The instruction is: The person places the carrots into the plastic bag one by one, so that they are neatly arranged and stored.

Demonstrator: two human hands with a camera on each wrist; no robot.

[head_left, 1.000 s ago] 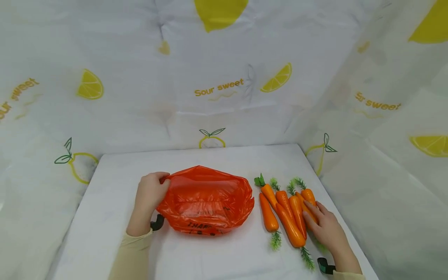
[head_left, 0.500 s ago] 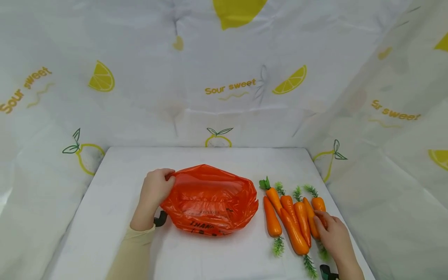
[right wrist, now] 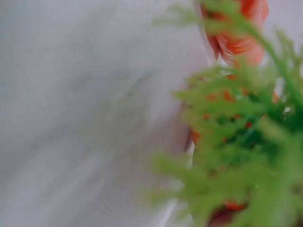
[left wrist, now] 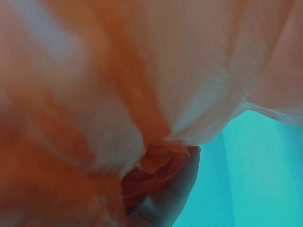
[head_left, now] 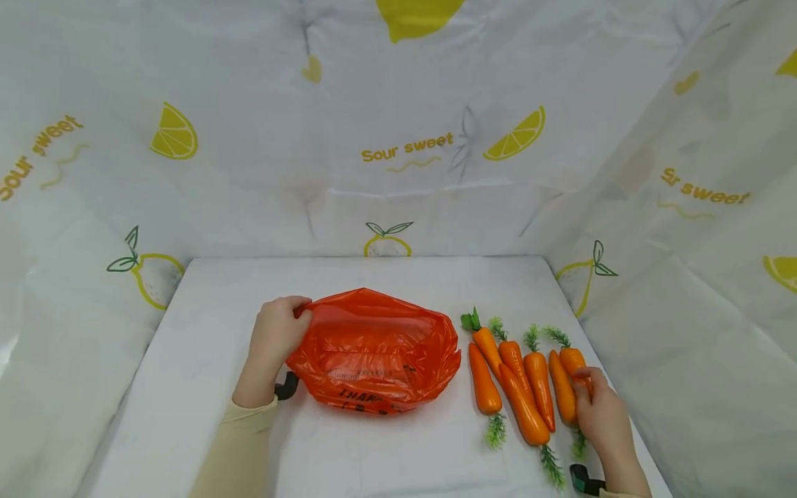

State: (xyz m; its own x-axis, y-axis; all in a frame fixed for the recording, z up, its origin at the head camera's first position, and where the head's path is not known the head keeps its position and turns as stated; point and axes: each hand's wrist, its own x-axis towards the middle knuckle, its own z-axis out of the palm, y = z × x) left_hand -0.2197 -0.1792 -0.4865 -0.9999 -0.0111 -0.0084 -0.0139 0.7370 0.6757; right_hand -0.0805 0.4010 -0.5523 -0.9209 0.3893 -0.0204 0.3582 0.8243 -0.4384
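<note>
In the head view, my left hand [head_left: 278, 334] pinches the left rim of a red plastic bag [head_left: 373, 360] that lies with its mouth spread open. The left wrist view is mostly filled by translucent bag film [left wrist: 189, 71], with a finger [left wrist: 182, 189] behind a crumpled fold. On the right, my right hand [head_left: 602, 413] curls its fingers and thumb about the rightmost carrot [head_left: 571, 359], hiding its lower part. Another carrot [head_left: 562, 391] lies just left of the thumb. Blurred green carrot leaves [right wrist: 246, 137] cover much of the right wrist view.
Several more carrots [head_left: 523, 408] with green tops lie side by side between the bag and my right hand, pointing different ways. The white table [head_left: 398, 463] is enclosed at the back and sides by a lemon-print cloth [head_left: 249, 194].
My right hand has drawn its spread fingers in around the rightmost carrot. The carrot beside it now lies farther from its left neighbour. The left hand keeps its hold; the head view has shifted slightly.
</note>
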